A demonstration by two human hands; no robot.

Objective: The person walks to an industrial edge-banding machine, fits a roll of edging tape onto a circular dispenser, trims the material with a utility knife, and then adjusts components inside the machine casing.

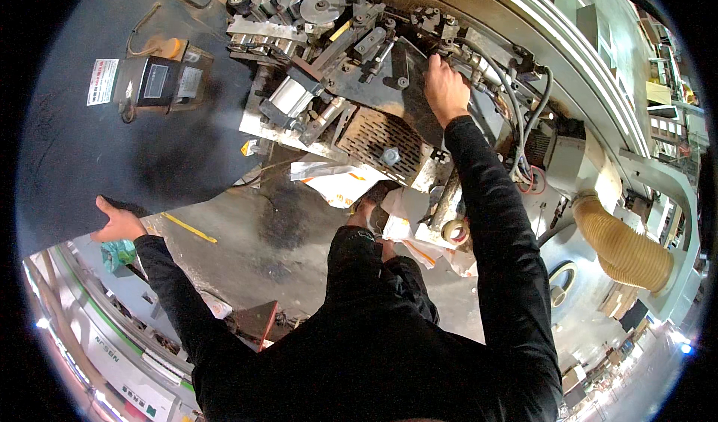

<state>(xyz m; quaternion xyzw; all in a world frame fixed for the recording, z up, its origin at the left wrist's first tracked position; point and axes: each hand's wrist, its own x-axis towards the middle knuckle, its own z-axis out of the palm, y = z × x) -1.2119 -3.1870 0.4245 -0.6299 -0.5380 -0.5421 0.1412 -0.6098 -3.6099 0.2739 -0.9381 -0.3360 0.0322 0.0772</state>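
I stand bent over an open machine (pixel 351 55) full of rollers, cylinders and brackets. My right hand (pixel 444 89) reaches far into it, its fingers curled on a metal part beside grey hoses (pixel 502 85); what the fingers grip is hidden. My left hand (pixel 118 224) is out to the left, fingers apart, resting against the edge of the raised dark cover panel (pixel 90 153). Both arms wear black sleeves. A perforated metal plate (pixel 378 141) lies just below my right wrist.
A small black control box (pixel 157 84) hangs on the cover panel. A yellow ribbed extraction hose (pixel 624 246) curves at the right. White paper sheets (pixel 336 182) and a tape roll (pixel 455 231) lie near my legs. A yellow stick (pixel 188 227) rests on the dusty floor.
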